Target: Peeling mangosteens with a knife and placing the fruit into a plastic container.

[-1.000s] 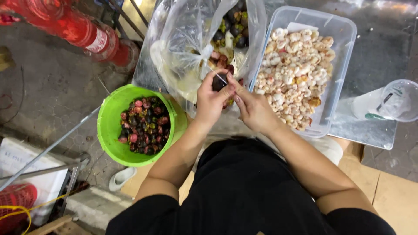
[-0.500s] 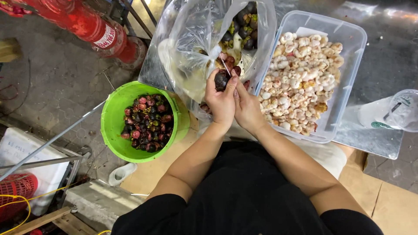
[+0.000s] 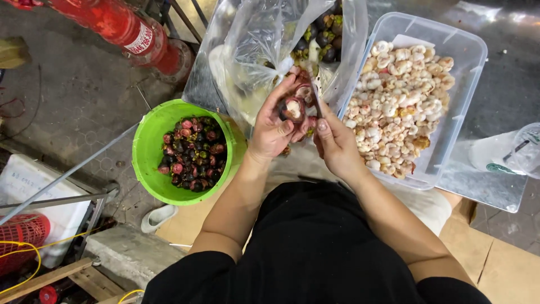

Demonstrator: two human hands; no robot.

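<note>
My left hand [image 3: 274,130] cups 1 cut-open mangosteen [image 3: 292,108], fingers clamped round its dark rind so the white flesh faces up at me. My right hand [image 3: 337,147] has its fingers pinched together on a small knife [image 3: 314,90], blade up against the fruit. I hold both over the near edge of the clear plastic bag [image 3: 264,39] of whole fruit. The clear tub [image 3: 467,67] of peeled white flesh sits just right of my hands, the green bucket [image 3: 147,147] of rinds left, each within easy reach.
</note>
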